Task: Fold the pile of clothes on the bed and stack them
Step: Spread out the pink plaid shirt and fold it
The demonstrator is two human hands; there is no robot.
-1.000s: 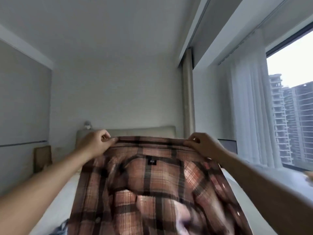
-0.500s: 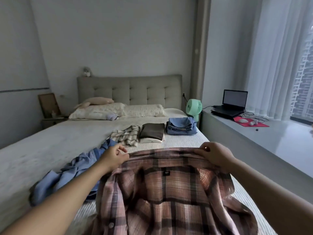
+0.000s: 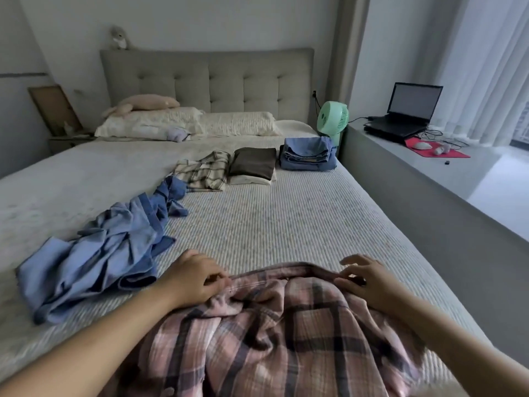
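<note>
Fingers (image 3: 213, 277) of left hand (image 3: 191, 277) pinch the plaid shirt (image 3: 286, 333) at its collar; right hand (image 3: 369, 282) rests on it, fingers loosely spread. Shirt lies bunched on bed (image 3: 286, 219). I judge creases get folded in unless smoothed.
</note>
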